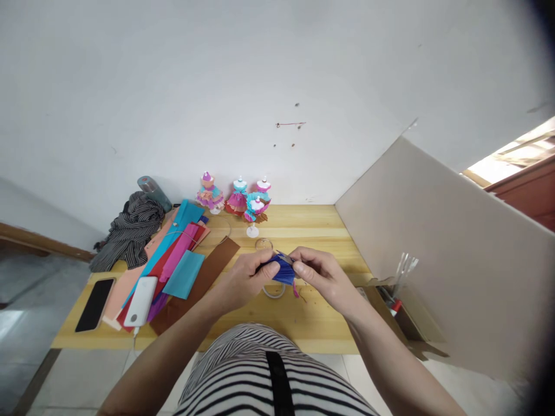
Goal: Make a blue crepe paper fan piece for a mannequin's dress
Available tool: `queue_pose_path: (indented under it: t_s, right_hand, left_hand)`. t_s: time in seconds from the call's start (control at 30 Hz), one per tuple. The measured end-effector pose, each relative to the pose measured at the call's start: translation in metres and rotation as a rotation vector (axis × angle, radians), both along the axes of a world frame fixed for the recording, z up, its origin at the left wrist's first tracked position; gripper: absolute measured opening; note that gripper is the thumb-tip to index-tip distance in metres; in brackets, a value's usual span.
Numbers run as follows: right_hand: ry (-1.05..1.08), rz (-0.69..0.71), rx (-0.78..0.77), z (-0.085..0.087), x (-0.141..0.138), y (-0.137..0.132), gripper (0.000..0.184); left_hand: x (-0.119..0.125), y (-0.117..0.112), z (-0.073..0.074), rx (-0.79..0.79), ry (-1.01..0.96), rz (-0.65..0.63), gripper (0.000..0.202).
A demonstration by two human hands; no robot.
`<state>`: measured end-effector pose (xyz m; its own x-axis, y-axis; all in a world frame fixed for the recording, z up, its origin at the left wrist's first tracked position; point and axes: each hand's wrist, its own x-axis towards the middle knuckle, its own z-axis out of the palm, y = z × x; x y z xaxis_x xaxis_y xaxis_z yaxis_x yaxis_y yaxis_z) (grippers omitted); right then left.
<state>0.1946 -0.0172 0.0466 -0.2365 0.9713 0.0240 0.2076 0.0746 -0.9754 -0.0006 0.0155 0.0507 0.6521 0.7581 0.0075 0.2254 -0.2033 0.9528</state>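
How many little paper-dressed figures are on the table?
4. The left figure stands apart; the middle figure is next; at the right, the front figure partly covers the rear figure. Another could be hidden behind them.

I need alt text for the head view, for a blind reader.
The left hand holds blue paper above a wooden table; the right hand is at the paper's edge. Beyond stand four dressed figures; coloured sheets, a phone and a power bank lie at left.
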Motion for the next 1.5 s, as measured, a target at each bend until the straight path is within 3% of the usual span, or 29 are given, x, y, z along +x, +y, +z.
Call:
queue_pose_path:
  t_s: [0.67, 1.0, 1.5]
  right_hand:
    - [0.098, 0.024, -0.060, -0.008, -0.002, -0.005, 0.048]
    - [0.056, 0.031, -0.080, -0.005, 0.002, -0.010, 0.052]
    - [0.097, 0.016, -0.044, -0.022, 0.004, -0.015, 0.056]
  left_hand:
    - [0.002, -0.002, 0.005, 0.066, 0.081, -0.035, 0.024]
    - [0.001, 0.002, 0.009, 0.098, 0.151, -0.130, 0.027]
    - [0.006, 0.007, 0.011, 0.121, 0.228, -0.208, 0.028]
